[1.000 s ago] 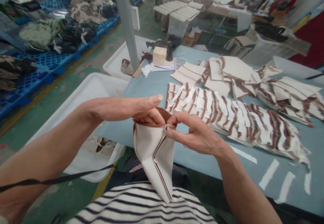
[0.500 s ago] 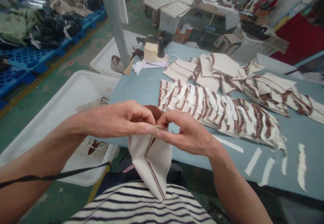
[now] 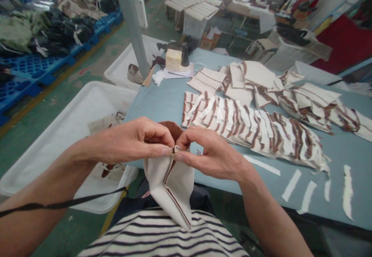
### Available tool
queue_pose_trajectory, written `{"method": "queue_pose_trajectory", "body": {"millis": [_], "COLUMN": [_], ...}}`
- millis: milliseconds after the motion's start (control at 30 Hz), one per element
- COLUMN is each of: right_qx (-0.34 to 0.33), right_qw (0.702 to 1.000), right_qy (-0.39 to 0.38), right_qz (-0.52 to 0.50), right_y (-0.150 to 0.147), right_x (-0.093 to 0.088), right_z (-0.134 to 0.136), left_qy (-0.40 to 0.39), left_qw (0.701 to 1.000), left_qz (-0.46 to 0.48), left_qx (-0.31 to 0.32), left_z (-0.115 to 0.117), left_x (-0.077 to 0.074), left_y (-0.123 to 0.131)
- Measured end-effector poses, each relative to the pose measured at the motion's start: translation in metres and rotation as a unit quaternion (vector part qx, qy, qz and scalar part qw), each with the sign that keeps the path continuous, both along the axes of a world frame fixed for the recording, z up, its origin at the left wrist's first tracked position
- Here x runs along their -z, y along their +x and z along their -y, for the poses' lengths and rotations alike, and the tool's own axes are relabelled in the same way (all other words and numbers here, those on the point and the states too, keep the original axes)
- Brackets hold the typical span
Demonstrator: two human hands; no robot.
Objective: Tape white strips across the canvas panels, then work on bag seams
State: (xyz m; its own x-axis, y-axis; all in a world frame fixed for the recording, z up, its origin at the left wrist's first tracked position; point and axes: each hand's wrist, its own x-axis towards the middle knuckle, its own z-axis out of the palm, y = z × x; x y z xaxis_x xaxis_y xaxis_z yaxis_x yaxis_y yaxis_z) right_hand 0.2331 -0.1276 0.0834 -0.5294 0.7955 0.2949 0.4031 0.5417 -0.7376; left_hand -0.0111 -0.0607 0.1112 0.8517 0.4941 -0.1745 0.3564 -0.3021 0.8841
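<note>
L hand [image 3: 133, 143] & R hand [image 3: 212, 152] both pinching white pouch [image 3: 181, 177] up top. L arm [image 3: 62, 177] blocks pt of white bin [image 3: 69, 113]; cloth pcs [image 3: 247, 127] on blue table [image 3: 162, 98].

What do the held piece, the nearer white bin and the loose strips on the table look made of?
Held piece: likely leather or coated fabric; smooth, matte white outside, brown inside, creased. Nearer white bin: probably moulded plastic; smooth, rounded corners. Loose strips: paper or thin fabric, unclear which; flat, matte, white.

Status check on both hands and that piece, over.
Left hand and right hand pinching white piece at upper edge. Lower end against striped shirt. Nothing seen blocking either hand.
</note>
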Motion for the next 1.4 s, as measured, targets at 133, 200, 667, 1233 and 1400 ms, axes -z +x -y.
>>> {"method": "queue_pose_trajectory", "body": {"millis": [133, 200, 667, 1233, 1400], "right_qx": [0.033, 0.045, 0.077, 0.268, 0.289], "right_qw": [0.999, 0.997, 0.979, 0.958, 0.935], "right_qy": [0.034, 0.061, -0.155, -0.039, -0.167], "right_qz": [0.006, 0.009, -0.105, -0.1, -0.117], "right_y": [-0.004, -0.006, -0.019, -0.04, -0.054], "right_x": [-0.001, -0.001, 0.032, 0.026, 0.038], "right_z": [0.004, 0.006, -0.005, -0.006, 0.007], "left_qy": [0.019, 0.044, -0.055, 0.125, 0.194], "left_qw": [0.999, 0.997, 0.992, 0.968, 0.94], "left_qz": [0.01, 0.013, 0.057, 0.069, 0.058], "left_qx": [-0.036, -0.066, -0.095, -0.205, -0.275], "left_z": [0.008, 0.014, 0.006, 0.008, 0.027], "left_x": [0.0, -0.001, 0.028, 0.019, 0.045], "left_y": [0.005, 0.009, 0.007, 0.007, 0.008]}}
